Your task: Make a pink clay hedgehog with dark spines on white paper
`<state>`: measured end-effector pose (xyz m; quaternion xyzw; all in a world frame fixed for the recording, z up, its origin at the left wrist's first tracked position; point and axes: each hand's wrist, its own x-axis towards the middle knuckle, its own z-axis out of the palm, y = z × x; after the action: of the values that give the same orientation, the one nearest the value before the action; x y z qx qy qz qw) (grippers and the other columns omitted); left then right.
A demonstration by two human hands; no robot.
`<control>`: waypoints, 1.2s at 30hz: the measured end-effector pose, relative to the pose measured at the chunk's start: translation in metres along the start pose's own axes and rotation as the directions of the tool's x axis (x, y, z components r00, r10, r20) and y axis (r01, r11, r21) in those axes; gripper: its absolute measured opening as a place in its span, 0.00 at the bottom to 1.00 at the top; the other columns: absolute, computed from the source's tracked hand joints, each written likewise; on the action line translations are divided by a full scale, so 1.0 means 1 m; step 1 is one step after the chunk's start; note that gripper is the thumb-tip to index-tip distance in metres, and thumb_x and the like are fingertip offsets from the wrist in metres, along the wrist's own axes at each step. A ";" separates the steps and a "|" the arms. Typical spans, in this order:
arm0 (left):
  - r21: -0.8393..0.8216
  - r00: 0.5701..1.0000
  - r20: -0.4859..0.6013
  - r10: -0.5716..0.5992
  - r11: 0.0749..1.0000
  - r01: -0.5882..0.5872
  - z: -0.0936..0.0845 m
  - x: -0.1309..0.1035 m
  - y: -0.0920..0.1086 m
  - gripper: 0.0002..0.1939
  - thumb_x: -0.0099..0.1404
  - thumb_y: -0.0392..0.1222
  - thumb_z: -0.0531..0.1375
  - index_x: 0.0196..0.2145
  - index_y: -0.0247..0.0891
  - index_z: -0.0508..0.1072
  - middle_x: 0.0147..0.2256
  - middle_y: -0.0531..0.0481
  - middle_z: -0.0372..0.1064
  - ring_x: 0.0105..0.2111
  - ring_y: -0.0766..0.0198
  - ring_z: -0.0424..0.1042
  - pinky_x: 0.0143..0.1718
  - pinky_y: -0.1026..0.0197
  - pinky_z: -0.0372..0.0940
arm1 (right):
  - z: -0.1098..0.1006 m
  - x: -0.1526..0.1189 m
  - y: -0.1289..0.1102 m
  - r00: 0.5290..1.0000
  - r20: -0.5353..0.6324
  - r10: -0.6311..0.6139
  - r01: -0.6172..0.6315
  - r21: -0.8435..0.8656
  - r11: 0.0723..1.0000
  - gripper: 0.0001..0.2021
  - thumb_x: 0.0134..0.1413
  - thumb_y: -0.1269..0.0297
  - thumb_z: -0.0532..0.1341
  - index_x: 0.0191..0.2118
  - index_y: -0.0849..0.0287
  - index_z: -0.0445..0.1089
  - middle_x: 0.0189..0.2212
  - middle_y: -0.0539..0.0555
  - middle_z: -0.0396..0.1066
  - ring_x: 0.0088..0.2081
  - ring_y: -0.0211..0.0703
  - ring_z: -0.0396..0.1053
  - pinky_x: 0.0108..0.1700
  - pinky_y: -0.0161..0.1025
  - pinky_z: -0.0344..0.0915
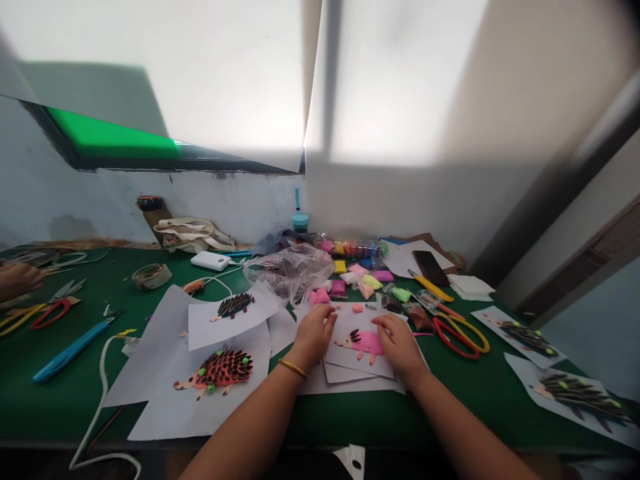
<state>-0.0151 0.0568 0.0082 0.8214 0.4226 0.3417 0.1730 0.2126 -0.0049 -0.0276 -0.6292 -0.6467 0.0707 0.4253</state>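
A white sheet lies in front of me with a pink clay hedgehog on it; it has dark ears, a pale snout and small orange feet. My left hand rests at the sheet's left edge, fingers slightly bent and apart, holding nothing that I can see. On the other side my right hand lies over the sheet's right edge, its loosely curved fingers by the hedgehog's back. A small lump of orange clay sits at the sheet's top, between the hands. More paper shows beneath the sheet.
Coloured clay packets and a plastic bag lie behind the sheet. Finished hedgehog pictures are at left and right. Scissors, a blue cutter, a phone and a white cable lie around. Another person's hand shows far left.
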 end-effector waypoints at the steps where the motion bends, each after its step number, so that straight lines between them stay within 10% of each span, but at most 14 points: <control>1: -0.014 0.997 -0.068 -0.029 1.000 0.028 -0.004 0.004 -0.006 0.10 0.69 0.38 0.51 0.42 0.40 0.71 0.42 0.47 0.69 0.43 0.60 0.68 0.47 0.58 0.62 | 0.000 0.000 0.000 1.000 -0.006 0.018 -0.018 0.007 1.000 0.13 0.58 0.65 0.51 0.41 0.57 0.72 0.41 0.57 0.71 0.47 0.49 0.67 0.51 0.48 0.63; 4: 0.011 0.988 -0.126 -0.089 0.996 0.091 -0.013 0.012 -0.020 0.08 0.66 0.32 0.53 0.36 0.38 0.73 0.38 0.47 0.68 0.41 0.60 0.68 0.46 0.58 0.63 | 0.001 0.000 0.002 0.996 -0.010 0.085 -0.085 0.023 0.996 0.16 0.58 0.65 0.50 0.48 0.58 0.69 0.43 0.57 0.71 0.47 0.49 0.68 0.51 0.48 0.64; 12: 0.304 0.978 0.167 -0.123 0.950 0.067 -0.011 0.004 -0.014 0.05 0.59 0.40 0.63 0.36 0.43 0.78 0.40 0.48 0.70 0.42 0.57 0.68 0.45 0.57 0.60 | -0.002 -0.001 -0.003 0.978 0.040 0.206 -0.205 -0.024 0.978 0.19 0.58 0.63 0.49 0.52 0.56 0.66 0.42 0.55 0.73 0.45 0.48 0.70 0.48 0.46 0.65; 36: 0.499 0.979 0.105 -0.175 0.861 0.100 -0.003 0.001 0.000 0.06 0.64 0.42 0.59 0.35 0.42 0.76 0.40 0.47 0.70 0.42 0.56 0.67 0.46 0.53 0.56 | 0.003 0.000 0.002 0.984 0.055 0.168 -0.167 -0.030 0.986 0.18 0.60 0.62 0.49 0.51 0.58 0.67 0.48 0.57 0.70 0.50 0.48 0.67 0.53 0.47 0.63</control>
<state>-0.0169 0.0575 0.0103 0.8288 0.5393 0.1485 0.0134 0.2126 -0.0037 -0.0308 -0.6843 -0.6044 0.1161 0.3911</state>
